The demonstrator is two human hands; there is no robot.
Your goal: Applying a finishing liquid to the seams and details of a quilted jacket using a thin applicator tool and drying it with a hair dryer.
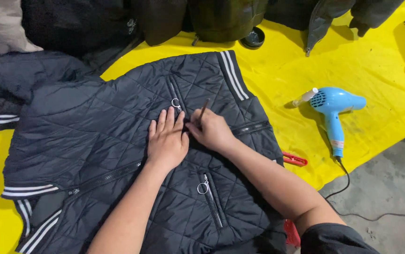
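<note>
At frame centre, the right hand point(212, 130) pinches a thin stick point(204, 111), its tip against the dark quilted jacket point(99, 127); the left hand point(167, 141) presses flat beside it. Upper zipper point(175, 96) gets the attention; lower zipper point(210, 197) lies untouched. A blue hairdryer point(334, 106) rests at right on yellow cloth point(296, 66).

Left hand point(166, 141) lies flat; right hand point(212, 130) fingers pinched closed.
</note>
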